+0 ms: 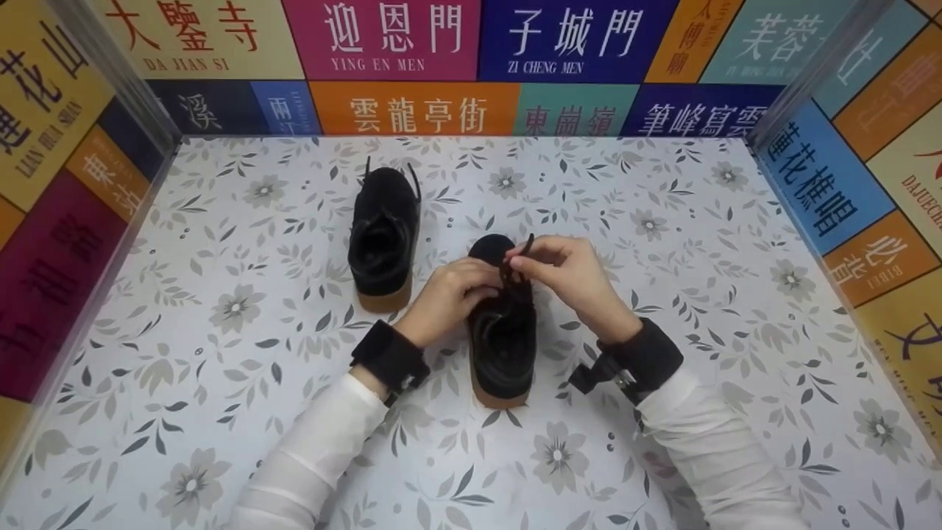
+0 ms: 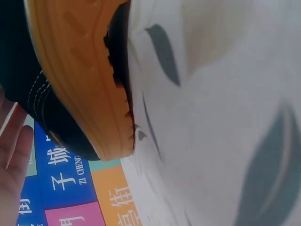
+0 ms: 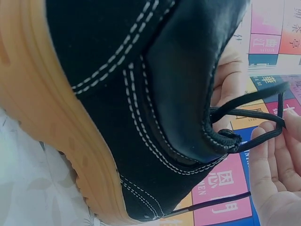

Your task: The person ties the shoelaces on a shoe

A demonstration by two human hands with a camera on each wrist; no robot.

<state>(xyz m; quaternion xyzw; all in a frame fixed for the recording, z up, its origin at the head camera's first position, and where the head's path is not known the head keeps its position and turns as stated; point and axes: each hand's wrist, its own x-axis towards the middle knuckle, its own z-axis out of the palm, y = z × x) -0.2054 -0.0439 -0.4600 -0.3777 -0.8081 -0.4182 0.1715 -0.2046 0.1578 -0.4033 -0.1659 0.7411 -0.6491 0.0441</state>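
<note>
A black lace-up shoe with a tan sole stands in the middle of the floral table, toe pointing away from me. My left hand is curled over its lacing from the left and holds the shoelace there. My right hand pinches a black shoelace lifted above the tongue. In the right wrist view the shoelace loops from the shoe across my right fingers. The left wrist view shows the shoe's tan sole and the edge of my left fingers.
A second matching black shoe stands further back to the left, its laces loose. Panels with coloured signs wall in the table at the back and on both sides. Black straps sit on both wrists.
</note>
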